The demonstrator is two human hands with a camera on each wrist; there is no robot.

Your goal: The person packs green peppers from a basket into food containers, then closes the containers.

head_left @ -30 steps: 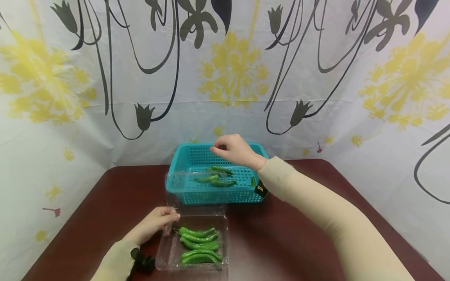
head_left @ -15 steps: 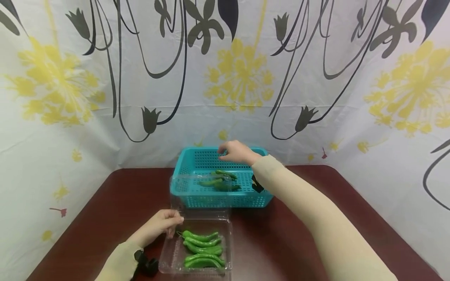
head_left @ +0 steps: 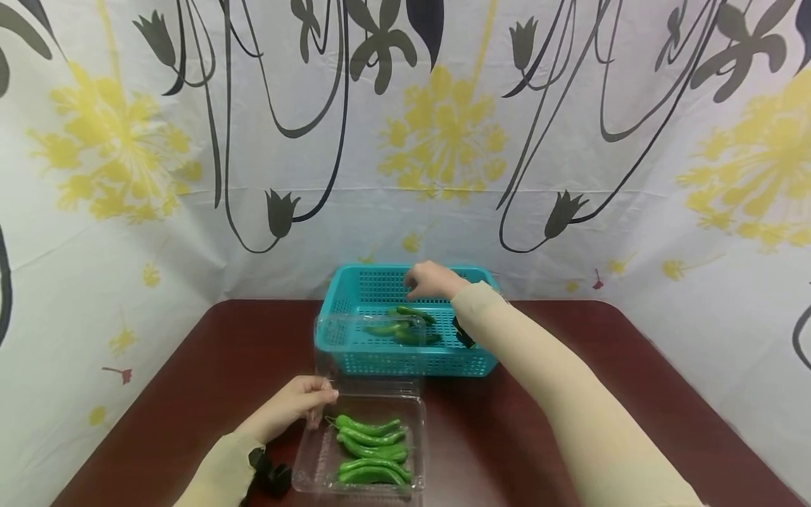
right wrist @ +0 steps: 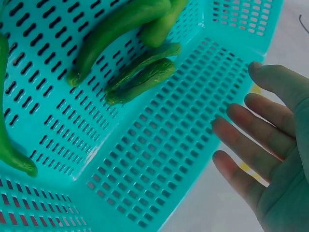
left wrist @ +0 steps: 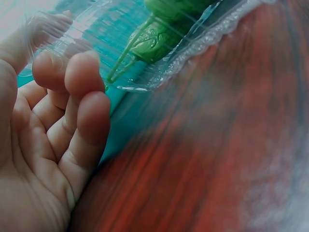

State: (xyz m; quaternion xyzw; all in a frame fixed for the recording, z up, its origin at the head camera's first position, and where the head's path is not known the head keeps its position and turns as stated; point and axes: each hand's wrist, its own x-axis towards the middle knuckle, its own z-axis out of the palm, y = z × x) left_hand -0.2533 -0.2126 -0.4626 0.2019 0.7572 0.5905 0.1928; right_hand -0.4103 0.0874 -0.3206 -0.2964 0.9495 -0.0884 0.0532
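Observation:
My left hand pinches the left rim of a clear plastic clamshell box, thumb and fingers on either side of the thin wall in the left wrist view. Several green chili peppers lie in a stack inside it; their stems show near my fingertips. Over a turquoise basket, my right hand hovers holding nothing. Its fingers are loosely spread near the rim in the right wrist view. More green chili peppers lie scattered on the basket floor.
The box's raised transparent lid overlaps the basket front in the head view. Both containers stand on a dark red wooden table. Behind the table hangs a patterned white cloth with flowers and vines.
My right hand has lowered toward the basket, its fingers now pointing further down into it. The left hand keeps its hold on the box. The head view has turned slightly left.

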